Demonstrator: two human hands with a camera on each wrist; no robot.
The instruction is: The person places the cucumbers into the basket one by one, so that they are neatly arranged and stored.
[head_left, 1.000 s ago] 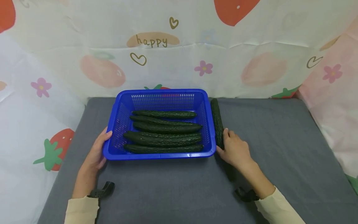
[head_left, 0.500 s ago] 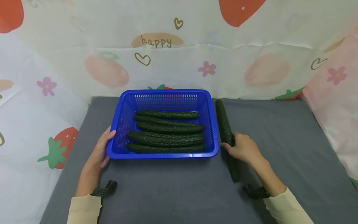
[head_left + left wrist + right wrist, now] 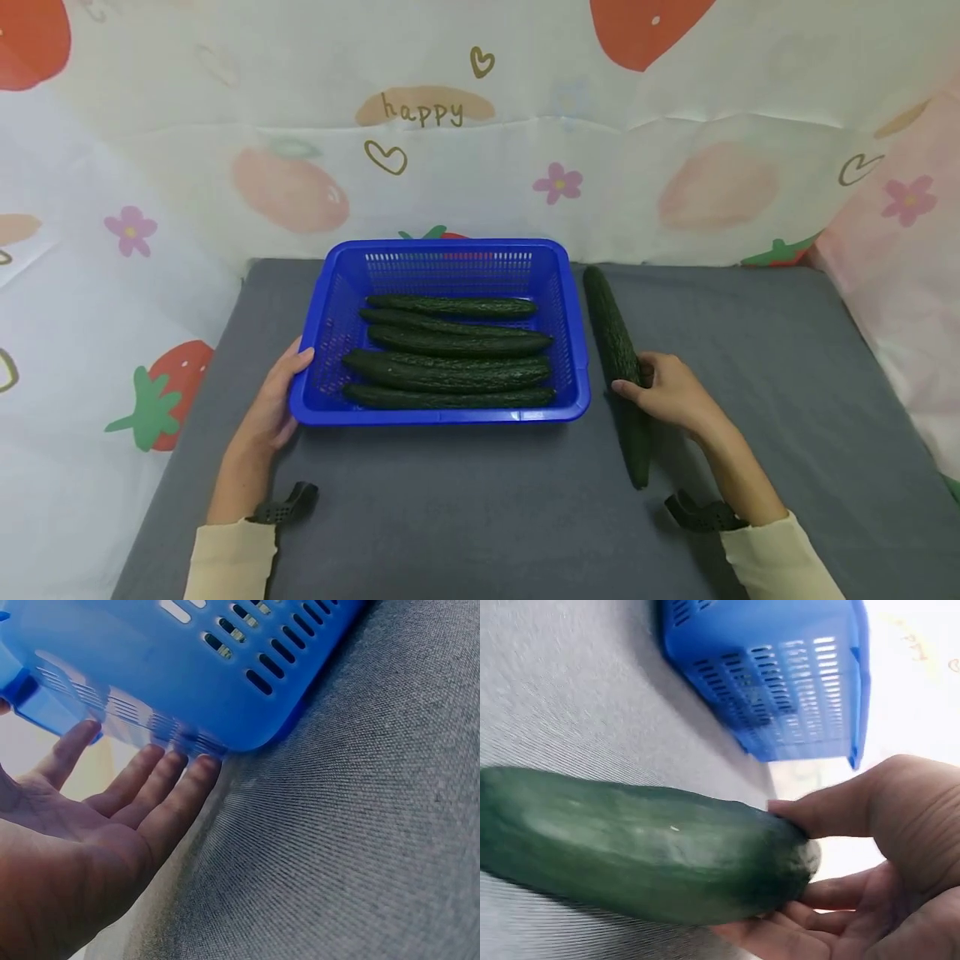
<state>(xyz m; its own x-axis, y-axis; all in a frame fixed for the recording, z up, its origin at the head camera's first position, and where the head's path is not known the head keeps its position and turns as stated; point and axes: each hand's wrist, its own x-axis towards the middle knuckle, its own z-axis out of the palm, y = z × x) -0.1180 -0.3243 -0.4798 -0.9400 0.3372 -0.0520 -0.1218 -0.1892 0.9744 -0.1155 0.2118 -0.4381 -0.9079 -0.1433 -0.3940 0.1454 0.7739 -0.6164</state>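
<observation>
A long dark green cucumber (image 3: 611, 333) lies lengthwise on the grey cloth, to the right of the blue basket (image 3: 442, 417). My right hand (image 3: 675, 392) holds it near the middle in the head view, thumb on the basket side and fingers on the other. In the right wrist view the thumb (image 3: 832, 806) and fingers grip the cucumber (image 3: 645, 847) from both sides. At the basket's left end is my left hand (image 3: 273, 400), its thumb at the rim. The left wrist view shows its extended fingers (image 3: 172, 802) touching the perforated outer wall (image 3: 217, 690).
Several cucumbers (image 3: 450, 371) lie crosswise inside the basket, roughly parallel. Grey cloth (image 3: 450, 508) covers the table in front and to the right. A printed curtain (image 3: 480, 167) hangs behind the table's back edge.
My right hand has moved the cucumber rightward, away from the basket's right wall, so the gap between them has widened. My left hand stays at the basket, and the head view has shifted slightly.
</observation>
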